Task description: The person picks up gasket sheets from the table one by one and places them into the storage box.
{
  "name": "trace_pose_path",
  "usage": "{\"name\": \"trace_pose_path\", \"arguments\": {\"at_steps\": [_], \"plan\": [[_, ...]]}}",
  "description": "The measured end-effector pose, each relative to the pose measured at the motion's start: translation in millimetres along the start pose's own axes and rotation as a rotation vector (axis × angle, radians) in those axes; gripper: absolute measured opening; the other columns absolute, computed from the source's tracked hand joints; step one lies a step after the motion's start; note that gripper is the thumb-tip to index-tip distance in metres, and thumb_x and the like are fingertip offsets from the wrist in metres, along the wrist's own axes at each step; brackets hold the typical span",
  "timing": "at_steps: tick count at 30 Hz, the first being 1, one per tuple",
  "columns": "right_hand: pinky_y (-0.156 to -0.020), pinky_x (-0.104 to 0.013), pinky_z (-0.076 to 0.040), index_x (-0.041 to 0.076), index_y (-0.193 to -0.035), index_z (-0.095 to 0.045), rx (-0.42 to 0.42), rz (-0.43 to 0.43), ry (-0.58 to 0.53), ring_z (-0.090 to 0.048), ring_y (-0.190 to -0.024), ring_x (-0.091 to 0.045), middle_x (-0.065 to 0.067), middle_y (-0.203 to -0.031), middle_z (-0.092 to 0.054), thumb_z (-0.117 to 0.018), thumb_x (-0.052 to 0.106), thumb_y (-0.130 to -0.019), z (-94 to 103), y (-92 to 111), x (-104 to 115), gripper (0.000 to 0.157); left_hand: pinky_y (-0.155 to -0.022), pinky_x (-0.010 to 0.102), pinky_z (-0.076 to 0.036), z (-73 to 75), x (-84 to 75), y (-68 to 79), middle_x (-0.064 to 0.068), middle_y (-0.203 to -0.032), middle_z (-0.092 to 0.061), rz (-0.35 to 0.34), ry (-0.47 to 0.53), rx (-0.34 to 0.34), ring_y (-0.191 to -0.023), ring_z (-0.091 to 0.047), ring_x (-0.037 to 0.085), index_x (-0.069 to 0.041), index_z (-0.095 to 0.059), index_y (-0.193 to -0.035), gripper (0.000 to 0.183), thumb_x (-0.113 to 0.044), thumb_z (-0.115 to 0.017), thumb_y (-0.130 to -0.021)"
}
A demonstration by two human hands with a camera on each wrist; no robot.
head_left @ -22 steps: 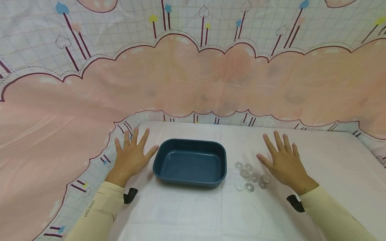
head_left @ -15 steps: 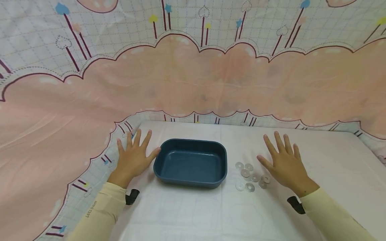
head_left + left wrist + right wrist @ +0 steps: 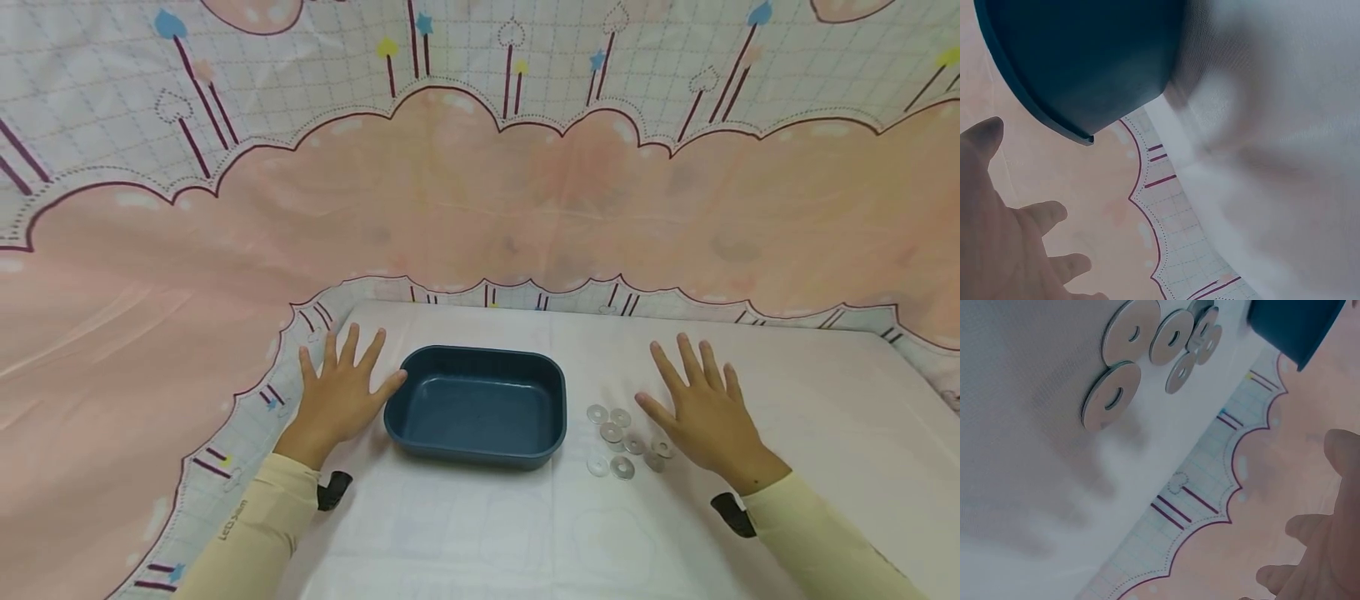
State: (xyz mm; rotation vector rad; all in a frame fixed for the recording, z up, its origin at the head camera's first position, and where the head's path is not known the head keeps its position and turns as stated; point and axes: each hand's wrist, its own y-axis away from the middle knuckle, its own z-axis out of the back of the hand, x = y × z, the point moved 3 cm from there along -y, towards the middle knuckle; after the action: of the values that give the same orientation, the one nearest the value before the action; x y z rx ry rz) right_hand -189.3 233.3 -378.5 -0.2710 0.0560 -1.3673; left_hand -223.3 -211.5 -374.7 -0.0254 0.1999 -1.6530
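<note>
The head view looked forward and down from above; the wrist views, much nearer, faced past the left hand point(image 3: 337, 404) and the right hand point(image 3: 708, 421), all sharing the blue tray point(image 3: 480, 418)

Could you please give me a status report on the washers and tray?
Left grip and right grip open, empty. Washers beside the tray, none inside. No obstacle visible between.

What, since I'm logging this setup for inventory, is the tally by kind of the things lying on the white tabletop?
Dark blue container: 1
Metal washers: at least 9 (some overlap, so another could be hidden)
Total: at least 10
</note>
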Motion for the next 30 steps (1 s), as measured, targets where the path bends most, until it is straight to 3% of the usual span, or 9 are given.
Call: {"name": "trace_pose_path", "arguments": {"at_steps": [6, 10, 12, 14, 16, 18, 20, 25, 30], "plan": [[-0.105, -0.067, -0.007, 0.020, -0.148, -0.015, 0.037, -0.001, -0.059, 0.001, -0.139, -0.045, -0.021, -0.153, -0.006, -0.040, 0.057, -0.091, -0.2, 3, 1, 0.072, -0.103, 0.069, 0.005, -0.2, -2.4, 0.1, 0.016, -0.155, -0.005, -0.001, 0.066, 0.005, -0.141, 0.007, 0.040, -0.027, -0.013, -0.148, 0.078, -0.072, -0.028, -0.085], [-0.099, -0.066, -0.023, 0.014, -0.143, -0.031, 0.081, -0.020, -0.151, -0.022, -0.133, -0.045, -0.022, -0.146, -0.025, -0.039, 0.057, -0.091, 2.6, 6, 3, 0.068, -0.101, 0.069, -0.016, -5.4, 0.3, 0.5, 0.016, -0.153, -0.013, 0.030, 0.301, 0.082, -0.139, -0.014, 0.042, -0.027, -0.013, -0.148, 0.071, -0.064, -0.029, -0.090], [-0.091, -0.061, -0.038, 0.011, -0.136, -0.042, 0.092, -0.032, -0.224, -0.040, -0.121, -0.041, -0.021, -0.135, -0.041, -0.040, 0.055, -0.092, 4.3, 6, 3, 0.062, -0.097, 0.065, -0.031, -10.5, 2.5, -0.3, 0.016, -0.148, -0.026, 0.063, 0.422, 0.115, -0.133, -0.030, 0.039, -0.026, -0.016, -0.148, 0.068, -0.061, -0.032, -0.092], [-0.078, -0.049, -0.048, 0.009, -0.126, -0.051, 0.110, -0.048, -0.309, -0.053, -0.103, -0.033, -0.016, -0.118, -0.054, -0.042, 0.051, -0.093, 4.8, 7, 2, 0.055, -0.090, 0.053, -0.043, -17.3, 4.5, -2.1, 0.016, -0.138, -0.041, 0.090, 0.525, 0.149, -0.119, -0.048, 0.034, -0.023, -0.023, -0.146, 0.065, -0.058, -0.035, -0.092], [-0.064, -0.037, -0.049, 0.008, -0.118, -0.057, 0.134, -0.075, -0.378, -0.056, -0.085, -0.025, -0.012, -0.102, -0.060, -0.046, 0.044, -0.094, 3.1, 7, -1, 0.045, -0.076, 0.040, -0.050, -24.8, 5.2, -4.4, 0.015, -0.123, -0.052, 0.109, 0.589, 0.196, -0.097, -0.059, 0.027, -0.021, -0.029, -0.144, 0.061, -0.055, -0.037, -0.093], [-0.056, -0.029, -0.045, 0.008, -0.112, -0.059, 0.176, -0.103, -0.423, -0.054, -0.074, -0.018, -0.009, -0.092, -0.061, -0.048, 0.037, -0.094, -1.4, 7, -5, 0.036, -0.065, 0.032, -0.048, -30.7, 5.3, -6.3, 0.014, -0.109, -0.057, 0.112, 0.608, 0.235, -0.082, -0.059, 0.021, -0.020, -0.035, -0.142, 0.056, -0.050, -0.038, -0.095], [-0.052, -0.027, -0.043, 0.008, -0.111, -0.059, 0.235, -0.133, -0.446, -0.051, -0.066, -0.016, -0.008, -0.086, -0.059, -0.051, 0.030, -0.094, -8.3, 8, -10, 0.029, -0.062, 0.028, -0.044, -33.9, 4.4, -7.4, 0.012, -0.101, -0.059, 0.102, 0.617, 0.244, -0.077, -0.056, 0.019, -0.019, -0.041, -0.138, 0.048, -0.042, -0.041, -0.096], [-0.050, -0.028, -0.042, 0.008, -0.111, -0.057, 0.385, -0.164, -0.471, -0.050, -0.058, -0.016, -0.006, -0.075, -0.054, -0.056, 0.021, -0.090, -26.6, 11, -21, 0.024, -0.066, 0.028, -0.042, -35.6, -0.1, -8.5, 0.009, -0.094, -0.060, 0.083, 0.628, 0.201, -0.084, -0.053, 0.020, -0.015, -0.052, -0.130, 0.038, -0.032, -0.044, -0.097], [-0.050, -0.028, -0.042, 0.009, -0.108, -0.057, 0.442, -0.153, -0.482, -0.048, -0.060, -0.016, -0.004, -0.072, -0.052, -0.062, 0.019, -0.086, -35.6, 15, -28, 0.025, -0.065, 0.027, -0.043, -40.2, -5.0, -8.4, 0.009, -0.089, -0.058, 0.089, 0.740, 0.213, -0.079, -0.053, 0.018, -0.013, -0.054, -0.127, 0.036, -0.029, -0.047, -0.096]]}}
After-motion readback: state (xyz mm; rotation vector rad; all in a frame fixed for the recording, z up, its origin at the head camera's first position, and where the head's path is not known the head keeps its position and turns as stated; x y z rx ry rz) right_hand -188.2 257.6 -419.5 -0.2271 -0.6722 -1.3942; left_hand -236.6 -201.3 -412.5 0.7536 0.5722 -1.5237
